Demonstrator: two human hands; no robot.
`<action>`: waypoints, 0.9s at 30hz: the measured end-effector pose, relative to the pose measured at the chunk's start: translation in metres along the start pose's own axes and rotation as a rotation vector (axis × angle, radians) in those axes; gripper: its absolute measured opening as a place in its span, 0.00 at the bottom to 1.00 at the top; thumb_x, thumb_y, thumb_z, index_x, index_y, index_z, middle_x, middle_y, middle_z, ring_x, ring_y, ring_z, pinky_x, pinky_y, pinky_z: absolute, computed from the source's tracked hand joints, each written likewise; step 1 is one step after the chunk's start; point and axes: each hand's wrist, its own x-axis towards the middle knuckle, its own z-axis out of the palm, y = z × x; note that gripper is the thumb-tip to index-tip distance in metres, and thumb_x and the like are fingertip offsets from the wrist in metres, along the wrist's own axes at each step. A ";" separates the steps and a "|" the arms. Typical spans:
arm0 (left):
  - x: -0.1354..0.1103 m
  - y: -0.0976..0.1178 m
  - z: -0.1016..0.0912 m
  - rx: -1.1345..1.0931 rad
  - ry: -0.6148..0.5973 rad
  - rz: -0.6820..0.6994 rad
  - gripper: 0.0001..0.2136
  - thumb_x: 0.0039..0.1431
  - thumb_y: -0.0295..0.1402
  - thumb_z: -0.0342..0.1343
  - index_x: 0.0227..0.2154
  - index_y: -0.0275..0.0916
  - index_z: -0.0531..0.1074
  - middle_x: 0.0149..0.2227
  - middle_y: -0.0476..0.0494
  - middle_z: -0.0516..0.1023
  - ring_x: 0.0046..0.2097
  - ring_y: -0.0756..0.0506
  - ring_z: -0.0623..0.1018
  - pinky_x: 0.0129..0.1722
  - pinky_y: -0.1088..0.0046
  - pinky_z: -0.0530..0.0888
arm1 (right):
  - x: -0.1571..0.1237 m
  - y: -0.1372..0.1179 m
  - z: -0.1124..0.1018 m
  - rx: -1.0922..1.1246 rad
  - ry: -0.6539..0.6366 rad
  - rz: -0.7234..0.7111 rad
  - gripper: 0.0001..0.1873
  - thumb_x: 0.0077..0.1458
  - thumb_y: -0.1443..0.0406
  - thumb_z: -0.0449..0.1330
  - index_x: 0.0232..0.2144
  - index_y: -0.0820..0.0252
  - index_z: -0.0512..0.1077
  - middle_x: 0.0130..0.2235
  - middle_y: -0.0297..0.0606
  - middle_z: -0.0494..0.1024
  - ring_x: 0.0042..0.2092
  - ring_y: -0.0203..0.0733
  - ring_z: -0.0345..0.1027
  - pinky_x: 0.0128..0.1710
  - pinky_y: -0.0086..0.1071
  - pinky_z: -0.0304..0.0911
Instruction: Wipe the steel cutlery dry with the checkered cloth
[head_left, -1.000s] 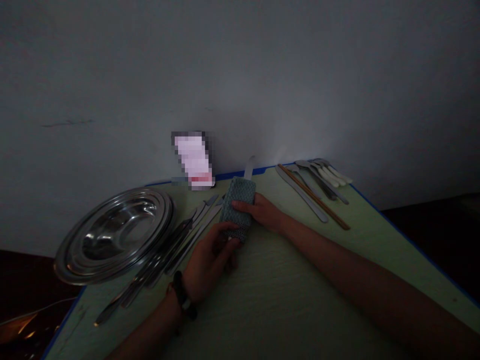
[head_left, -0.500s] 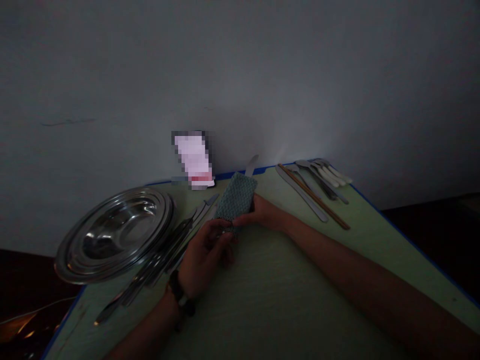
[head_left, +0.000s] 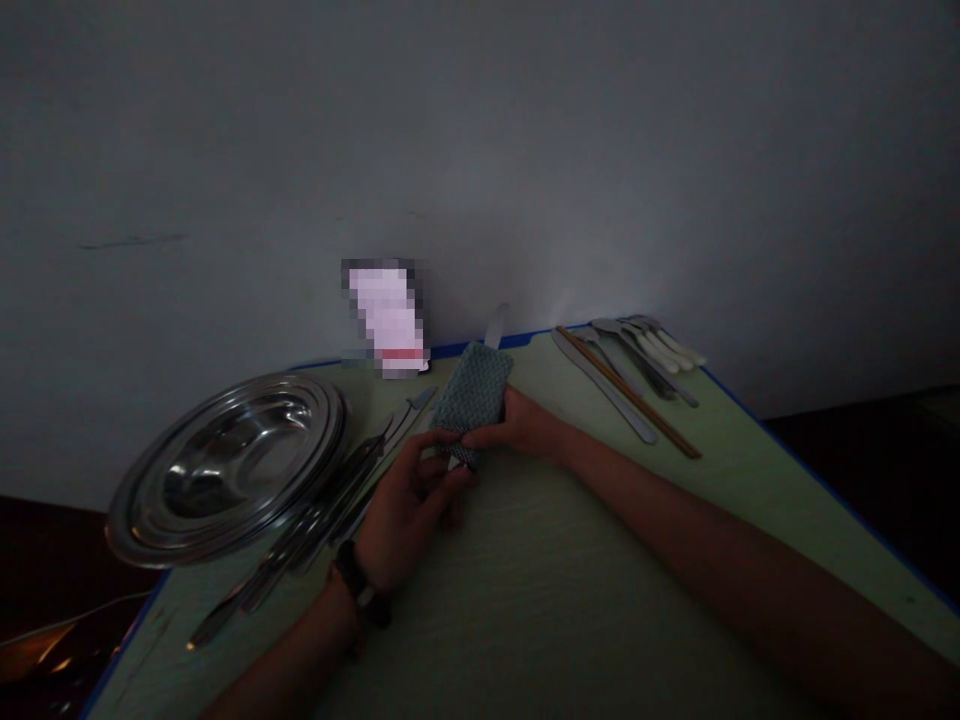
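Note:
A grey-green knitted cloth (head_left: pixel 474 388) is folded around a table knife (head_left: pixel 496 327), whose blade sticks out past the cloth's far end. My right hand (head_left: pixel 517 420) is closed on the cloth from its right side, thumb on top. Below it, my left hand (head_left: pixel 420 490) pinches the knife's near end, where a sliver of metal shows between thumb and fingers. Most of the knife is hidden by the cloth. Just left of my left hand lies a loose pile of metal cutlery (head_left: pixel 300 535), knives among it.
Stacked steel basins (head_left: pixel 225 460) stand at the table's left. A lit phone (head_left: pixel 390 320), its screen blurred, leans on the wall (head_left: pixel 480 150). At the right back lie another table knife (head_left: pixel 604 388), brown chopsticks (head_left: pixel 630 395), metal spoons (head_left: pixel 637 355) and white-handled cutlery (head_left: pixel 667 350).
The cloth has shifted very slightly along the knife, and the blade tip now sits a little further up and left. Both hands keep their grip.

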 end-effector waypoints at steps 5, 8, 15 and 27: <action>-0.001 0.002 0.000 0.065 -0.043 0.023 0.18 0.59 0.34 0.54 0.50 0.41 0.59 0.29 0.50 0.75 0.23 0.52 0.72 0.21 0.79 0.69 | 0.001 0.000 0.001 0.045 0.076 -0.016 0.31 0.32 0.66 0.71 0.42 0.58 0.66 0.46 0.39 0.74 0.48 0.45 0.68 0.54 0.43 0.59; -0.003 0.001 0.000 0.150 -0.061 0.067 0.15 0.59 0.33 0.52 0.50 0.40 0.62 0.24 0.53 0.69 0.23 0.52 0.71 0.21 0.79 0.69 | 0.003 0.000 0.002 0.129 0.137 -0.005 0.25 0.34 0.67 0.68 0.39 0.59 0.67 0.43 0.37 0.75 0.44 0.42 0.69 0.52 0.42 0.61; -0.008 0.001 -0.004 0.219 -0.228 0.108 0.14 0.60 0.33 0.49 0.48 0.37 0.66 0.23 0.53 0.67 0.24 0.51 0.72 0.23 0.77 0.69 | 0.003 0.001 0.000 0.216 0.063 0.011 0.22 0.35 0.68 0.68 0.37 0.59 0.69 0.41 0.36 0.76 0.41 0.40 0.70 0.49 0.39 0.63; -0.004 0.004 -0.003 0.343 -0.223 0.080 0.15 0.60 0.36 0.49 0.48 0.37 0.69 0.23 0.52 0.70 0.24 0.50 0.70 0.23 0.77 0.66 | 0.007 -0.005 0.007 0.557 0.117 0.123 0.18 0.50 0.51 0.58 0.35 0.59 0.70 0.40 0.40 0.78 0.46 0.44 0.71 0.51 0.41 0.63</action>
